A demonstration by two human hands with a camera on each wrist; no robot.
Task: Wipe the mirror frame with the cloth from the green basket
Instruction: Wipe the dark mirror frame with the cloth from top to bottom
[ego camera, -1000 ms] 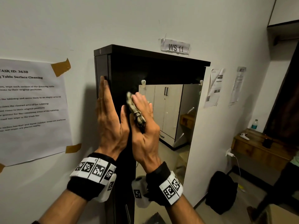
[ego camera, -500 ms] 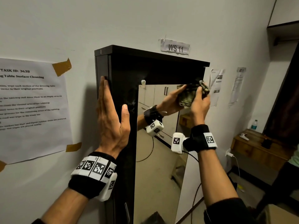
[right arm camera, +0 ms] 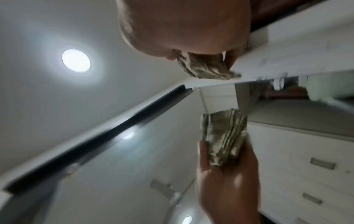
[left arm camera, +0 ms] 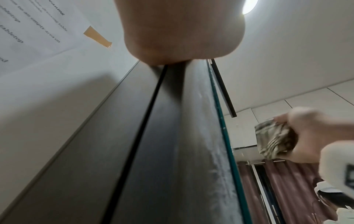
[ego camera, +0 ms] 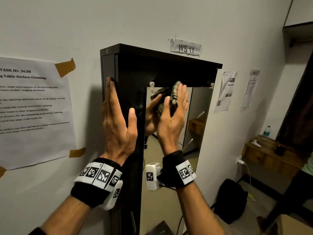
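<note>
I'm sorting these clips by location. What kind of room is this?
Probably a room set up for recording cleaning tasks: a "WS 11" label above the black-framed mirror, a taped task sheet, and reflected wardrobes.

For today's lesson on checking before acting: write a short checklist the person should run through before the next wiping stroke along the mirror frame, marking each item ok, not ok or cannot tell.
1. Cloth in hand: ok, the right hand grips it bunched up.
2. Cloth against the surface: ok, it is pressed at the top edge of the mirror glass, just under the dark top band of the mirror frame.
3. Frame steadied: ok, the left hand lies flat on the frame's left edge, fingers straight.
4. Path to the right along the top edge free: ok, only a small mirror clip sits at the far corner.
5. Left frame strip clean: not ok, whitish smears show beside the glass.
6. Cloth clean or damp: cannot tell.
</note>
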